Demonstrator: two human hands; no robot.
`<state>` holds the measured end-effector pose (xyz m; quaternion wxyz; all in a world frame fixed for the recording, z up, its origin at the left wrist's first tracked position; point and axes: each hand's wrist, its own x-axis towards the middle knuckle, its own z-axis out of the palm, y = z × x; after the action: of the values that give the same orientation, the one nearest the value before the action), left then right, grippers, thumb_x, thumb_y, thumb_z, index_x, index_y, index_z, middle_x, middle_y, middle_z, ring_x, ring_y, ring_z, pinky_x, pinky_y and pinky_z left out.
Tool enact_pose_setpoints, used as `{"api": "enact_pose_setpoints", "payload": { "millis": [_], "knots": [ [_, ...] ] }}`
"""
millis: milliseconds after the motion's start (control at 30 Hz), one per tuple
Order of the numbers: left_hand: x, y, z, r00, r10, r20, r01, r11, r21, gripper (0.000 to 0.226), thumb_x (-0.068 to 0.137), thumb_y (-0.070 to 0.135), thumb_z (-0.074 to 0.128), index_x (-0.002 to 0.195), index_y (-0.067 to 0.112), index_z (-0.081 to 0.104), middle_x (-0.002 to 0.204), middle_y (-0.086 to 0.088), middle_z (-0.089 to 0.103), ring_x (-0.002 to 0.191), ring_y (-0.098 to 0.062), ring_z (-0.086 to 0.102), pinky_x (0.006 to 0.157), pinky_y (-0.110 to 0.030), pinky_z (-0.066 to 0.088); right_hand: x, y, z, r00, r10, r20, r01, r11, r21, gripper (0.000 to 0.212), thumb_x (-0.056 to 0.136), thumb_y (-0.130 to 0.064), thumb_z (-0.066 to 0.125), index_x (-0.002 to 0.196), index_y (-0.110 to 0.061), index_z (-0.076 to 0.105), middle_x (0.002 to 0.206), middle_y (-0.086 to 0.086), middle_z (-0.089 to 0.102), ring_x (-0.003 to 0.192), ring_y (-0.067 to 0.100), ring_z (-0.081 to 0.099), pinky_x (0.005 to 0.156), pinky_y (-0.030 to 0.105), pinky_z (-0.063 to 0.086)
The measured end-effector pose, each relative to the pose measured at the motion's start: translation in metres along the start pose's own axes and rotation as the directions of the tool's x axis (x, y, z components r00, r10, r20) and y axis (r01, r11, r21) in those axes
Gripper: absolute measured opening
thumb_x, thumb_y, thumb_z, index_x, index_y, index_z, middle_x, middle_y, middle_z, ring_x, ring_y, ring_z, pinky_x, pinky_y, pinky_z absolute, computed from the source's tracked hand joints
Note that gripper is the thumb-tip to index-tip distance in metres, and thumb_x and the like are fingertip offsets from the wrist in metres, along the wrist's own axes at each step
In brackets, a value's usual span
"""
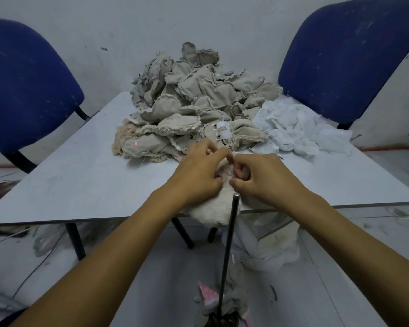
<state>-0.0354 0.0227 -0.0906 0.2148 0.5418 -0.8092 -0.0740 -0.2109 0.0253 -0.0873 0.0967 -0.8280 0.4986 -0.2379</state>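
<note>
Unreadable white label (223, 133) beyond cream fleece (213, 213)

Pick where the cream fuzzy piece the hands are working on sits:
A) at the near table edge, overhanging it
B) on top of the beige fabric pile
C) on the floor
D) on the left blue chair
A: the left hand and right hand pinch the cream fuzzy piece at the near edge of the table. Its lower part hangs past the edge, and the beige pile lies farther back.
</note>
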Motion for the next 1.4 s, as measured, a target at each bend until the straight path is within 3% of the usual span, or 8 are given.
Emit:
{"api": "enact_pose_setpoints", "payload": {
  "millis": [167,367,500,600,767,1000,1167,1400],
  "knots": [
    [0.000,0.003,-0.003,0.978,-0.110,-0.177,0.093,0.990,-0.102,0.018,0.080,0.013,0.067,0.095,0.019,0.060,0.089,-0.001,0.063,0.085,-0.021,0.059,0.073,-0.038,0.052,0.002,-0.001,0.002,0.986,-0.115,-0.121,0.124,0.990,0.069,0.020,0.083,0.000,0.065,0.096,-0.015,0.069,0.092,0.001,0.064,0.087,0.020,0.059,0.074,0.028,0.042],
    [-0.004,0.012,0.004,0.915,-0.189,-0.357,0.090,0.957,-0.276,0.009,0.084,0.008,0.060,0.087,0.016,0.063,0.070,0.003,0.060,0.066,-0.010,0.055,0.059,-0.027,0.045,0.005,0.003,0.017,0.981,0.153,-0.115,-0.162,0.984,-0.071,0.036,0.092,-0.053,0.055,0.104,-0.023,0.071,0.116,-0.003,0.039,0.116,0.021,0.038,0.083,0.036,0.046],
    [-0.005,0.018,0.006,0.937,-0.113,-0.331,0.016,0.959,-0.283,0.012,0.084,0.004,0.060,0.089,0.014,0.064,0.074,-0.001,0.061,0.071,-0.015,0.057,0.065,-0.035,0.049,0.008,0.001,0.014,0.965,0.249,-0.081,-0.248,0.968,0.023,0.027,0.085,-0.050,0.063,0.095,-0.026,0.072,0.109,-0.001,0.043,0.112,0.026,0.048,0.088,0.043,0.050],
    [-0.006,0.021,0.006,0.958,-0.051,-0.281,0.007,0.988,-0.157,0.015,0.083,0.008,0.061,0.096,0.014,0.061,0.086,-0.003,0.060,0.080,-0.021,0.057,0.071,-0.041,0.050,0.003,-0.001,0.014,0.963,0.102,-0.250,-0.118,0.992,-0.050,0.014,0.085,-0.036,0.067,0.090,-0.024,0.073,0.102,-0.001,0.049,0.104,0.025,0.048,0.079,0.045,0.049],
    [-0.003,0.018,-0.004,0.961,0.084,-0.264,-0.036,0.983,0.179,0.021,0.085,0.022,0.061,0.104,0.018,0.052,0.099,0.000,0.044,0.087,-0.023,0.047,0.058,-0.035,0.040,-0.004,-0.006,0.010,0.901,-0.233,-0.367,0.142,0.956,-0.257,0.015,0.082,-0.028,0.069,0.090,-0.016,0.073,0.097,0.006,0.055,0.091,0.028,0.050,0.071,0.043,0.042],
    [-0.028,0.031,0.005,0.879,0.285,-0.381,-0.234,0.956,0.175,0.012,0.089,0.011,0.060,0.096,0.004,0.066,0.085,-0.012,0.059,0.064,-0.033,0.054,0.050,-0.043,0.045,-0.014,-0.008,0.019,0.957,0.119,-0.264,-0.149,0.984,-0.098,0.035,0.081,-0.034,0.063,0.114,-0.022,0.058,0.120,0.002,0.045,0.107,0.028,0.047,0.074,0.048,0.052],
    [-0.038,0.028,-0.010,0.743,0.336,-0.579,-0.298,0.940,0.163,0.004,0.081,0.003,0.064,0.080,0.000,0.064,0.075,-0.011,0.056,0.056,-0.027,0.047,0.044,-0.041,0.040,-0.028,-0.023,0.003,0.819,-0.238,-0.523,0.241,0.968,-0.063,0.015,0.082,-0.014,0.064,0.096,-0.008,0.066,0.095,0.009,0.059,0.088,0.025,0.054,0.067,0.044,0.048],
    [-0.057,0.024,-0.022,0.647,0.583,-0.491,-0.569,0.798,0.198,0.009,0.076,0.001,0.061,0.069,-0.004,0.058,0.070,-0.018,0.051,0.066,-0.029,0.044,0.058,-0.042,0.033,-0.060,-0.023,-0.011,0.671,-0.460,-0.581,0.445,0.877,-0.180,0.005,0.083,-0.004,0.070,0.086,-0.003,0.073,0.086,0.012,0.063,0.082,0.027,0.057,0.067,0.046,0.046]
  ]
}}
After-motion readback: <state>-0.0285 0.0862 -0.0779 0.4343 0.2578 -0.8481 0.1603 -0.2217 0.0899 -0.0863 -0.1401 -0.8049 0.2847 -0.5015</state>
